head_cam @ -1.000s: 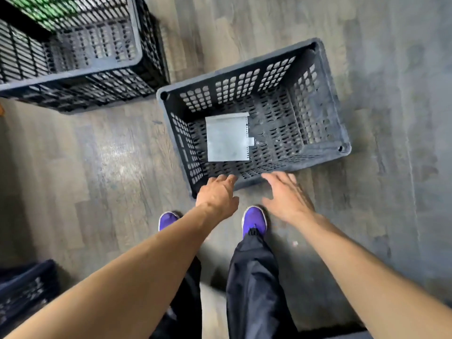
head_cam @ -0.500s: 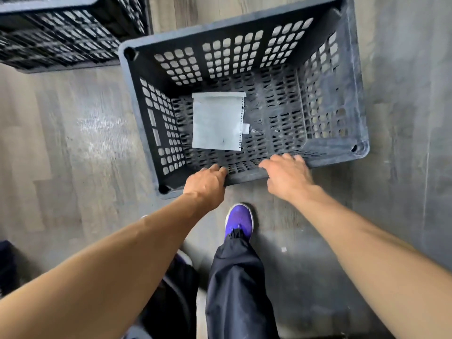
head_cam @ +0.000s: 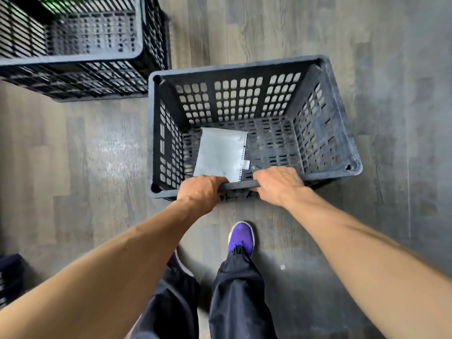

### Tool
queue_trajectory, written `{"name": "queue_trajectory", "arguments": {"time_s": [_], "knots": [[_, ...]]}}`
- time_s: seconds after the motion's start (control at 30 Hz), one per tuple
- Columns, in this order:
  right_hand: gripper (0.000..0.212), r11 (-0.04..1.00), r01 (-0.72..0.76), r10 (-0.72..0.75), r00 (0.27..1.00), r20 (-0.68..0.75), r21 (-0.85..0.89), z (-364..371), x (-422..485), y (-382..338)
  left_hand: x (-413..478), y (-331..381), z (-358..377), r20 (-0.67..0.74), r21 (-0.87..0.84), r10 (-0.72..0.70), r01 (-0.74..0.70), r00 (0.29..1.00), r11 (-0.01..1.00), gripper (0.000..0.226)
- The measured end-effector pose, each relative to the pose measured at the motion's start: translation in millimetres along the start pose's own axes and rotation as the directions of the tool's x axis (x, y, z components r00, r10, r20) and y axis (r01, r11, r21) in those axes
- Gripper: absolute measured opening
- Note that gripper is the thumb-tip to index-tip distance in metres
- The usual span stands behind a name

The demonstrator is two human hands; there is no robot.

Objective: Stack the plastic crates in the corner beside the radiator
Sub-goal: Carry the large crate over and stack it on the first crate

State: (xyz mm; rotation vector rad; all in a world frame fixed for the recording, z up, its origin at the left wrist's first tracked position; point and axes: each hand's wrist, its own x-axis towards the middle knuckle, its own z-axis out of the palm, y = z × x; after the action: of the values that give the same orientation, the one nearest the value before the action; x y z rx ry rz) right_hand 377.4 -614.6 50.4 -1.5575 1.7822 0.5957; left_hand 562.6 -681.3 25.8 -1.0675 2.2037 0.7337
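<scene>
Gripping one crate [head_cam: 325, 133] rim, left hand [head_cam: 200, 192] and right hand [head_cam: 278, 185] fingers curled closed, two, perhaps three crates visible

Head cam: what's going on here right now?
A person stands over a grey crate on the floor, both hands closed on its near rim: left hand, right hand. A flat pale sheet lies inside on the crate's bottom. Whether the crate is lifted yet cannot be told. A black crate stack stands apart at upper left, and part of another crate shows at the lower left edge. No radiator is in view.
</scene>
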Motion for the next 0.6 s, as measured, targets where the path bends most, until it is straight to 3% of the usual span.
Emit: {"name": "queue_trajectory", "arguments": {"time_s": [0.13,0.4,0.6], "knots": [[0.030,0.999,0.001,0.000,1.000,-0.024,0.035,-24.8,-18.0,-10.4,-20.1,-4.7,-26.0,-0.023,0.006,0.003,-0.003,1.000,1.000,0.016],[0.029,0.998,0.061,-0.062,0.997,0.037,0.032,-37.9,-72.4,-55.6,-107.4,-14.9,-41.3,0.013,-0.004,0.013,-0.013,1.000,1.000,0.020],[0.030,0.988,0.152,-0.152,0.988,0.019,0.009,-59.2,-118.6,-97.9,-185.4,-25.7,-54.0,-0.025,-0.002,-0.088,0.088,0.996,0.996,0.025]]}}
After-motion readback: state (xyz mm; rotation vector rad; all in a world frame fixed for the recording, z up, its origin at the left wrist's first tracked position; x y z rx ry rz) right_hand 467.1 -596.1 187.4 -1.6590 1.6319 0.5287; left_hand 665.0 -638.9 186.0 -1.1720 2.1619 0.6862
